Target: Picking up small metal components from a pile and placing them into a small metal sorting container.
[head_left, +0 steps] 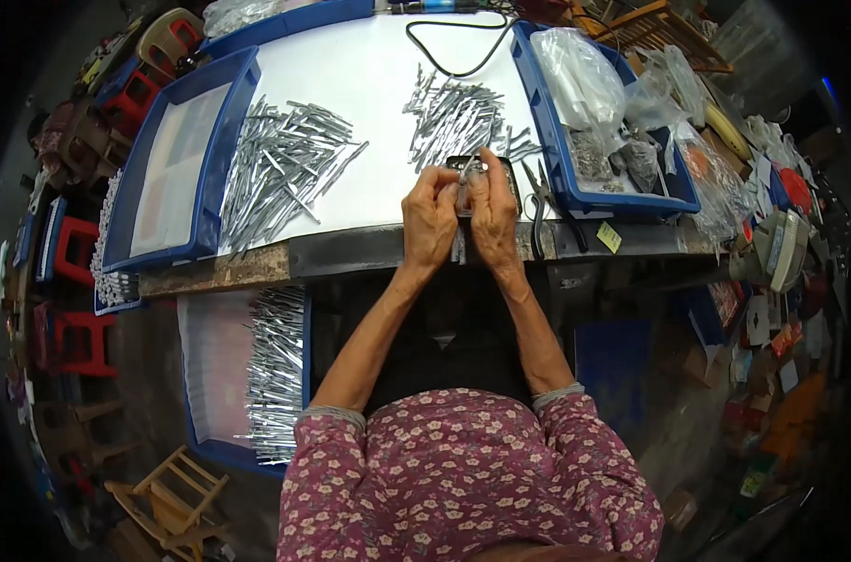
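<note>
My left hand [429, 220] and my right hand [494, 215] meet at the front edge of the white worktop [369, 84], fingers pinched together on a small silver metal piece [465, 192]. Just behind my fingers lies a small dark tray [511, 175]. One pile of thin silver metal rods [280, 169] spreads out to the left of my hands, and a second rod pile [458, 117] lies just beyond them. How each hand shares the grip is hidden by the fingers.
A blue tray [177, 169] with a pale sheet sits at the left, a blue bin [613, 201] with plastic bags at the right. Pliers [542, 211] lie by my right hand. A black cable [454, 47] loops at the back. A lower blue tray holds more rods [276, 375].
</note>
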Tool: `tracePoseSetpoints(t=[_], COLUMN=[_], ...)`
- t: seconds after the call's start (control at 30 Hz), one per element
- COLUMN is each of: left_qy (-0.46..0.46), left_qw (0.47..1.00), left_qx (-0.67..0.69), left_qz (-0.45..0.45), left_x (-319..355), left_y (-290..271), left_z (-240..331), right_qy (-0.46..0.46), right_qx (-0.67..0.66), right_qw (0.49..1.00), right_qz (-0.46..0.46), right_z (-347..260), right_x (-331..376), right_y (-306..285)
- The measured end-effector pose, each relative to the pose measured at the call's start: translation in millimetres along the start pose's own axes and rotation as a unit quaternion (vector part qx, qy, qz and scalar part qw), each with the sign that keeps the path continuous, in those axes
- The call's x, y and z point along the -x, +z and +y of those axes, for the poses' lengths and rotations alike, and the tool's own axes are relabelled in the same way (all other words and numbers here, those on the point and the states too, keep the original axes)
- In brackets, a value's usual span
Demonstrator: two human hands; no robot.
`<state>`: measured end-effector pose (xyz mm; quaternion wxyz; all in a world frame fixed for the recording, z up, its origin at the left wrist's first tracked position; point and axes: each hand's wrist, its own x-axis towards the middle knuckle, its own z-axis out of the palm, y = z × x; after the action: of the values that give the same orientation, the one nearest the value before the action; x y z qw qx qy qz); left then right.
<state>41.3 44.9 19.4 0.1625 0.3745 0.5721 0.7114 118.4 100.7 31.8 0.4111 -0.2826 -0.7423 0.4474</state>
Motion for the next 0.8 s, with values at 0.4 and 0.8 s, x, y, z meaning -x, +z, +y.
tracePoseSetpoints(t=[0.4,0.8], left_qy=[0.151,0.129], left_qw=[0.882,0.791], left_qx=[-0.44,-0.598], left_qz=[-0.069,0.012], left_x=[-89.6,-54.2], left_y=[-5.0,-95.6], left_z=[-38.0,-24.1], right_qy=[0.005,-0.02], right_qx=[0.015,0.062], right_qw=[1.0,0.997], right_qz=[-0.01,-0.038], right_z=[2.3,4.9], right_x=[18.9,25.4], right_y=[-14.8,-18.6])
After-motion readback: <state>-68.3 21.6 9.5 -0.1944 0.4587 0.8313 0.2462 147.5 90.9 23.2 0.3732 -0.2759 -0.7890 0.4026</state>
